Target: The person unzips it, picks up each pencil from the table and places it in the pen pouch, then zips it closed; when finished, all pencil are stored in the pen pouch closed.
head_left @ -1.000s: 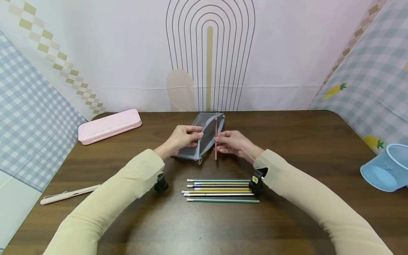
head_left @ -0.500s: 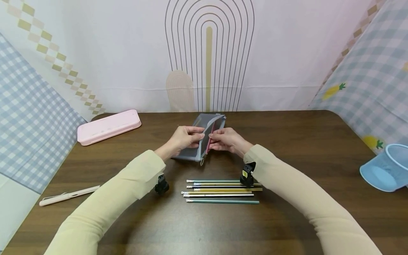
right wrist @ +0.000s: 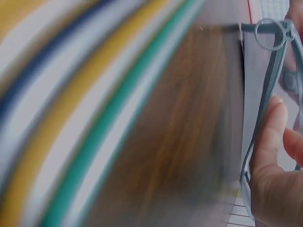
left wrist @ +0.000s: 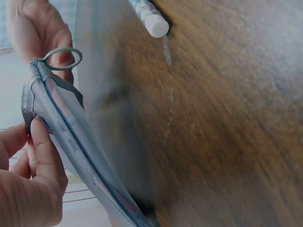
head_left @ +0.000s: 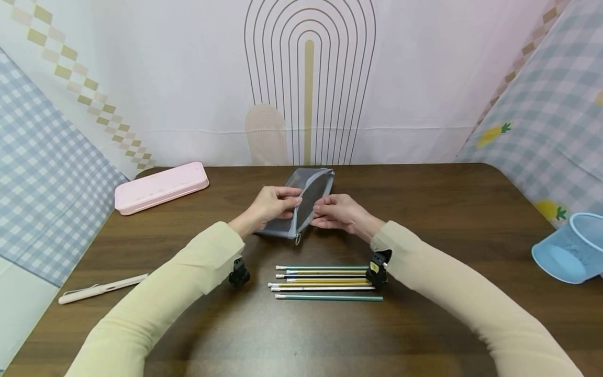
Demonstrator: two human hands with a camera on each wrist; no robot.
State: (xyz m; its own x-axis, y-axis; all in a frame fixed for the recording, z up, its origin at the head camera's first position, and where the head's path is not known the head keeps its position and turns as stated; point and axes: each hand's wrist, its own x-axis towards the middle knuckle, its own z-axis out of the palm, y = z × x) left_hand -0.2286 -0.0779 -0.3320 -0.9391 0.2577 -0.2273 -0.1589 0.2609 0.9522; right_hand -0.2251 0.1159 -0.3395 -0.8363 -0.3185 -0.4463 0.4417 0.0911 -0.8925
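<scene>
Seven pencils point(head_left: 325, 285) with eraser ends (two teal, three yellow to gold, one dark blue, one white) lie in a row on the worktop point(head_left: 301, 335), on the near side of a gray mesh pouch point(head_left: 280, 226). One white pen point(head_left: 101, 289) rests well left of the pouch and nearer, its end by a cream sleeve point(head_left: 188, 272). On the right wrist, just nearer than the pouch, a yellow label point(head_left: 374, 266) is too small to read. One light-blue cup point(head_left: 562, 251) sits well to the pouch's right. At the pouch, a person's left hand point(head_left: 273, 204) pinches the left rim between thumb and fingers; the right hand point(head_left: 346, 214) has its fingers bent at the right rim, whether pinching it cannot be told. One ring point(left wrist: 79, 59) hangs at the pouch's near end. Left of the pouch and slightly farther lies one pink case point(head_left: 162, 188), its lid markings unreadable; behind the pouch hangs a white cloth point(head_left: 188, 94) printed with arches.
</scene>
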